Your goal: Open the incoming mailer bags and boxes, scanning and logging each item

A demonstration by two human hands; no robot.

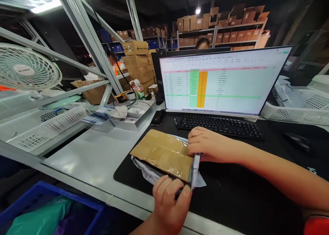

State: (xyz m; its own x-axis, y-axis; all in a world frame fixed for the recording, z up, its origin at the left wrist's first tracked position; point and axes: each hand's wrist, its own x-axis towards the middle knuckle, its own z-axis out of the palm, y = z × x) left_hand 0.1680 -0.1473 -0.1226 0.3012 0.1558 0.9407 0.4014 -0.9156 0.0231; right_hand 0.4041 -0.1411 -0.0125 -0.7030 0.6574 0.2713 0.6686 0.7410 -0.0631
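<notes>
A flat brown cardboard package (164, 152) with shiny clear tape lies on the black desk mat in front of me. A pale grey plastic mailing bag (195, 170) sits under and around it, its edges showing along the near and right sides. My left hand (171, 200) is closed on the bag's near right corner, thumb and fingers pinching the plastic. At the package's far right corner, my right hand (205, 144) has its fingers curled over the bag's edge. Palms and inner fingertips are hidden.
Behind the package stand a keyboard (221, 125) and a monitor (218, 81) showing a spreadsheet. Two mice (157, 118) flank it. A grey box (133, 116), bottle (139, 90) and fan (25, 69) are leftward. Below is a blue crate (97, 214); two people sit beyond.
</notes>
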